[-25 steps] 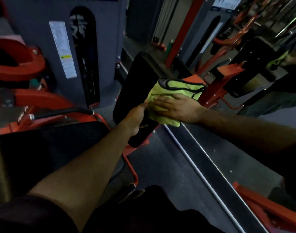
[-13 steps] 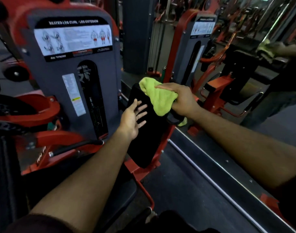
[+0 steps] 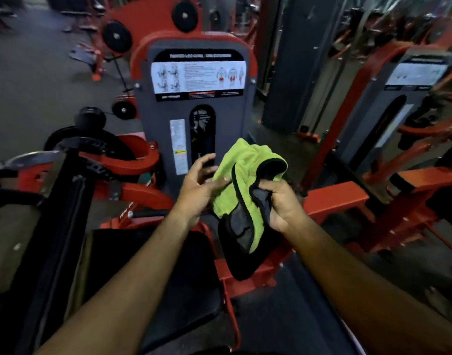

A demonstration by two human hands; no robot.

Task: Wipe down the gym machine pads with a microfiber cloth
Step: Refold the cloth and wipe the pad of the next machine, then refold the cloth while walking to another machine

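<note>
— How many cloths did we have in front of us?

— One: a lime-green microfiber cloth (image 3: 245,175) with a black edge and a grey underside, held up between our two hands, in front of the black pad (image 3: 241,267) on its red bracket.

— And how did our hands sit on it?

— Our right hand (image 3: 278,203) had its fingers curled tight round a bunched corner on the cloth's right. Our left hand (image 3: 198,190) lay loosely spread at the left edge, thumb tip touching the green fabric; we could not tell whether it pinched.

— What else did we count nearby?

— One grey weight-stack shroud (image 3: 194,111) just beyond the cloth, carrying one instruction placard (image 3: 198,78) too blurred to read. A black seat (image 3: 178,290) lay near us, under our forearms. On the far left, three black round discs (image 3: 116,36) sat on the red frame. A second shrouded machine (image 3: 399,103) stood at the right.
</note>
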